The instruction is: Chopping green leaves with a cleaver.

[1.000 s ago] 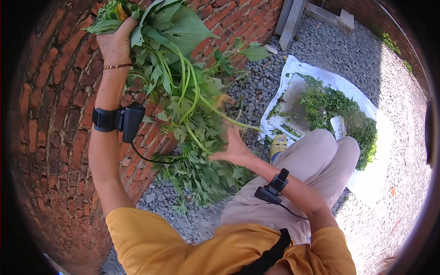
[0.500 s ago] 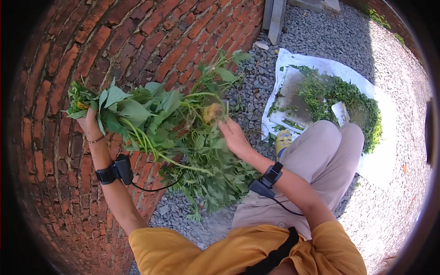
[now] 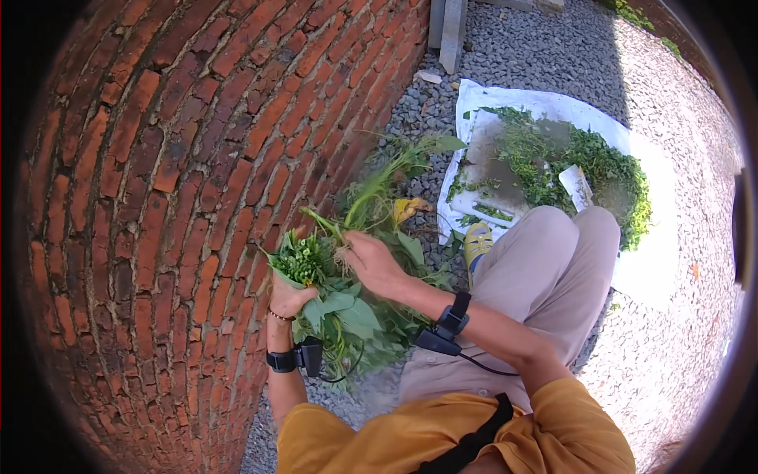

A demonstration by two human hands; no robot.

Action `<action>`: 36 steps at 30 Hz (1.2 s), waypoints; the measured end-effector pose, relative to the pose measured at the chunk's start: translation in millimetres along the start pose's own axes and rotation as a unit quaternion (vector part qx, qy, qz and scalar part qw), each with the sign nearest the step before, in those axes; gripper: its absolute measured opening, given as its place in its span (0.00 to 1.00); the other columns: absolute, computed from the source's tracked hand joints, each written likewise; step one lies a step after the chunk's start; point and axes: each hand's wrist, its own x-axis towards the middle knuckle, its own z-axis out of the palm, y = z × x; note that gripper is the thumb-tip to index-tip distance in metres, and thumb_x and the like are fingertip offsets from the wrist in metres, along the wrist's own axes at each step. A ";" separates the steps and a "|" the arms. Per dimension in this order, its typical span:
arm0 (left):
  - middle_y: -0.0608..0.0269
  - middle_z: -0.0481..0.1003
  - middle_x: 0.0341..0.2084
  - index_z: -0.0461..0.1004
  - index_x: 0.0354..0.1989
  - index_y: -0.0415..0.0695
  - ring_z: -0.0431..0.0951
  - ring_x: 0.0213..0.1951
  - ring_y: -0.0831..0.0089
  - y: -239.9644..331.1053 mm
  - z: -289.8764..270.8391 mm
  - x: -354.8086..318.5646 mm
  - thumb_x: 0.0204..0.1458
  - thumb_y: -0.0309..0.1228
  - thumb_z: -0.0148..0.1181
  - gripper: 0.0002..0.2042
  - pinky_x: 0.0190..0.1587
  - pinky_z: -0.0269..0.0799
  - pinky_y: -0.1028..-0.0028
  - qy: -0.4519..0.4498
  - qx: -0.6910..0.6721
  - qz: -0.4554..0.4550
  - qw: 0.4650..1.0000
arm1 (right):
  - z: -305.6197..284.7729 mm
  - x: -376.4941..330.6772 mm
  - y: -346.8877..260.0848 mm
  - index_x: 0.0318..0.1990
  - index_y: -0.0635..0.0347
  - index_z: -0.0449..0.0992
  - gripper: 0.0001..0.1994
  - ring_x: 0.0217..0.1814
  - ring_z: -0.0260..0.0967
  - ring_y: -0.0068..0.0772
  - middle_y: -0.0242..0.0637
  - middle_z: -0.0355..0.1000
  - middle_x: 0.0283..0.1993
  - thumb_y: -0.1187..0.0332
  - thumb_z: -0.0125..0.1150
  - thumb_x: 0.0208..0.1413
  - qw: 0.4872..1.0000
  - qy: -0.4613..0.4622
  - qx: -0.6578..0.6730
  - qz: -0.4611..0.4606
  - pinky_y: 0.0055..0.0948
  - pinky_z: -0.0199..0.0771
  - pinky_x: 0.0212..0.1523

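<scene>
My left hand (image 3: 290, 300) is closed around a bundle of leafy green stems (image 3: 304, 259), its packed stem ends facing up. Broad leaves (image 3: 355, 316) hang from the bundle, between my forearms. Just right of the stem ends, my right hand (image 3: 373, 265) is closed on a green stalk (image 3: 322, 223) whose pale end sticks out toward the wall. Its fingertips are partly hidden among thin roots and stems. Beyond that hand more loose greenery (image 3: 387, 182) spreads out, with a yellowed leaf (image 3: 408, 208) beside it.
A brick wall (image 3: 158, 237) rises close on my left. Ahead to the right, a white sheet (image 3: 474, 99) on the gravel (image 3: 521, 55) holds scattered greens (image 3: 616, 170) and a pale flat piece (image 3: 576, 188). Concrete posts (image 3: 452, 35) stand at the far end.
My left hand has swung right and toward me with the bundle, turning its stem ends up beside my right hand. My right hand has shifted slightly left and nearer.
</scene>
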 end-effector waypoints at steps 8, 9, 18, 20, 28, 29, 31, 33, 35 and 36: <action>0.59 0.64 0.54 0.55 0.62 0.40 0.65 0.54 0.69 -38.2 54.2 12.5 0.26 0.24 0.68 0.46 0.59 0.57 0.70 -0.050 -0.100 -0.006 0.994 | -16.1 -7.5 7.4 0.39 0.71 0.69 0.11 0.43 0.63 0.48 0.45 0.60 0.39 0.83 0.51 0.45 0.981 -0.059 -0.182 -0.031 0.36 0.65 0.42; 0.59 0.64 0.54 0.54 0.62 0.40 0.65 0.55 0.68 -42.0 54.1 14.8 0.27 0.26 0.69 0.46 0.60 0.56 0.70 -0.059 -0.067 0.011 0.996 | -17.2 -6.8 8.6 0.38 0.71 0.69 0.10 0.42 0.63 0.47 0.44 0.61 0.38 0.83 0.51 0.45 0.987 -0.047 -0.145 -0.051 0.36 0.65 0.41; 0.59 0.67 0.52 0.61 0.58 0.38 0.67 0.52 0.70 -64.5 41.7 12.7 0.37 0.30 0.70 0.36 0.55 0.63 0.69 -0.102 -0.041 0.011 0.994 | -23.3 7.6 7.8 0.34 0.71 0.72 0.07 0.36 0.67 0.45 0.46 0.65 0.34 0.80 0.53 0.45 0.997 -0.074 0.003 0.019 0.37 0.67 0.38; 0.60 0.68 0.51 0.61 0.57 0.38 0.68 0.51 0.70 -68.2 39.5 8.8 0.36 0.31 0.71 0.36 0.53 0.65 0.68 -0.100 -0.025 0.037 0.994 | -36.7 18.5 4.5 0.37 0.71 0.72 0.10 0.38 0.69 0.45 0.47 0.67 0.35 0.77 0.54 0.46 0.981 -0.177 -0.033 0.079 0.36 0.68 0.40; 0.59 0.75 0.40 0.73 0.44 0.37 0.75 0.38 0.69 -77.1 5.8 -45.2 0.33 0.33 0.74 0.27 0.38 0.73 0.69 -0.012 -0.047 -0.001 0.999 | -148.7 120.6 7.9 0.53 0.61 0.70 0.27 0.57 0.64 0.47 0.50 0.69 0.51 0.65 0.65 0.42 0.848 -0.304 -0.409 0.148 0.38 0.64 0.57; 0.59 0.75 0.40 0.73 0.45 0.37 0.75 0.39 0.68 -75.4 -3.6 -54.5 0.35 0.33 0.72 0.26 0.38 0.72 0.69 -0.061 0.037 0.032 0.997 | -148.4 132.7 14.7 0.56 0.58 0.68 0.31 0.59 0.62 0.47 0.49 0.67 0.55 0.64 0.68 0.40 0.804 -0.337 -0.449 0.198 0.41 0.62 0.59; 0.57 0.74 0.42 0.72 0.46 0.38 0.74 0.43 0.64 -66.8 -30.6 -75.7 0.44 0.34 0.65 0.21 0.42 0.72 0.66 -0.147 0.255 0.134 0.946 | -128.1 138.6 33.8 0.63 0.53 0.57 0.43 0.63 0.58 0.49 0.48 0.56 0.63 0.62 0.72 0.36 0.744 -0.368 -0.526 0.184 0.46 0.59 0.60; 0.59 0.73 0.45 0.71 0.49 0.41 0.72 0.46 0.62 -57.5 -46.7 -107.0 0.45 0.37 0.63 0.22 0.49 0.66 0.62 -0.134 0.167 -0.012 0.977 | -107.8 127.8 57.7 0.67 0.47 0.44 0.53 0.65 0.54 0.51 0.48 0.44 0.69 0.61 0.75 0.33 0.697 -0.401 -0.570 0.167 0.51 0.56 0.61; 0.59 0.73 0.45 0.70 0.50 0.40 0.72 0.47 0.63 -47.5 -60.2 -135.9 0.45 0.37 0.64 0.24 0.49 0.66 0.62 -0.102 0.099 -0.083 0.986 | -88.0 107.4 84.3 0.69 0.41 0.31 0.62 0.67 0.51 0.52 0.47 0.31 0.72 0.61 0.77 0.31 0.658 -0.448 -0.585 0.155 0.56 0.53 0.62; 0.59 0.73 0.45 0.69 0.50 0.40 0.72 0.47 0.63 -43.6 -66.5 -145.8 0.44 0.37 0.64 0.24 0.50 0.66 0.62 -0.120 0.160 -0.038 0.979 | -85.3 98.7 99.0 0.69 0.41 0.28 0.63 0.67 0.51 0.52 0.48 0.28 0.72 0.62 0.77 0.32 0.691 -0.442 -0.544 0.176 0.54 0.54 0.61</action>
